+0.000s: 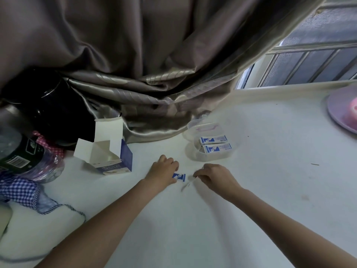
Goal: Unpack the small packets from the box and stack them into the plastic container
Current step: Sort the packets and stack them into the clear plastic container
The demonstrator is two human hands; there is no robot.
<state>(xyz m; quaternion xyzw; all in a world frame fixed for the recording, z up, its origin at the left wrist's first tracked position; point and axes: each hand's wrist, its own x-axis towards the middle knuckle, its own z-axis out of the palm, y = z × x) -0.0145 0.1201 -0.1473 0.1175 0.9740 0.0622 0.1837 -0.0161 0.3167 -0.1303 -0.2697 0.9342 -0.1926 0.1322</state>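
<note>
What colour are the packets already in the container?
White with blue print, in the head view: packets in the clear container.

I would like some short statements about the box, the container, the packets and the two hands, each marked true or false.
1. The white and blue cardboard box stands with its flaps open. True.
2. The clear plastic container holds no packets. False: two stacks of blue and white packets lie in it.
3. The left hand holds a blue and white packet. True.
4. The right hand rests inside the container. False: it is on the white table, near the left hand, pinching something thin and blurred.
5. The box lies to the right of the container. False: it stands to its left.
</note>
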